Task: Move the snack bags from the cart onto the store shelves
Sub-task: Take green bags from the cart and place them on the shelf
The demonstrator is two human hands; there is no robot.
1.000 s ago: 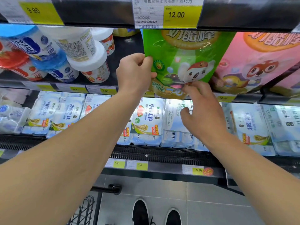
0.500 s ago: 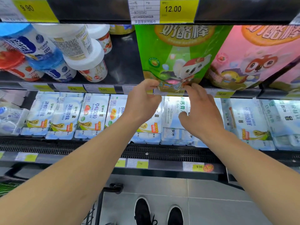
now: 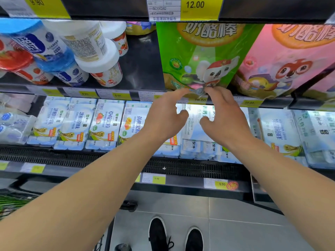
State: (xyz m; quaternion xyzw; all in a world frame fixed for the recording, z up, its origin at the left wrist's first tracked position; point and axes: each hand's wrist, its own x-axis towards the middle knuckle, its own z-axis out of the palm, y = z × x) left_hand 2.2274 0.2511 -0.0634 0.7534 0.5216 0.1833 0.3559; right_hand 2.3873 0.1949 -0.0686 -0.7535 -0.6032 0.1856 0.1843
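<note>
on the shelf (image 3: 145,77) the green snack bag (image 3: 203,55) stands upright, both hands' fingers (image 3: 178,94) touching its bottom edge, released

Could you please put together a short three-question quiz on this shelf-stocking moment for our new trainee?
1. True or false: the green bag stands on the shelf beside a pink bag.
2. Which part of the green bag do the left hand and right hand touch? A top edge, B bottom edge, C side.
3. What price does the yellow tag above the green bag show?

Key: 1 true; 2 B; 3 12.00.
</note>
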